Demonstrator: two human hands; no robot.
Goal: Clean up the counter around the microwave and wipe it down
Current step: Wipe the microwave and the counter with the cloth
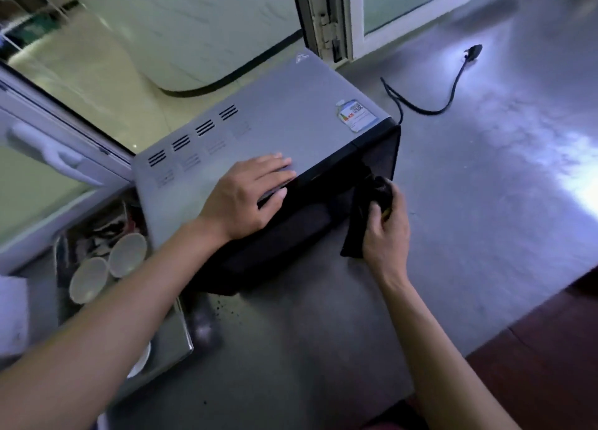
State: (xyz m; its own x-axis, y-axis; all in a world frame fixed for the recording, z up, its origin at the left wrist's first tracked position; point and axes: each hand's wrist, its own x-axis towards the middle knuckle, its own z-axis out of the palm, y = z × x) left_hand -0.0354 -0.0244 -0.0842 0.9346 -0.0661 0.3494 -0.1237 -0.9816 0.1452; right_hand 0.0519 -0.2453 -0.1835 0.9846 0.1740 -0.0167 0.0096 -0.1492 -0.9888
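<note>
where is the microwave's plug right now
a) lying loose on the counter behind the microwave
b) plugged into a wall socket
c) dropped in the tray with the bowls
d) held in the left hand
a: the plug lies loose on the grey counter past the microwave, its cord trailing back to the unit, while the left hand rests flat on the microwave's top.

Single head camera looking steeply down and forward from above, close over microwave point(259, 131) on worktop point(485, 186); wide-angle bending edges; both forearms entering from bottom; window frame showing along top.
</note>
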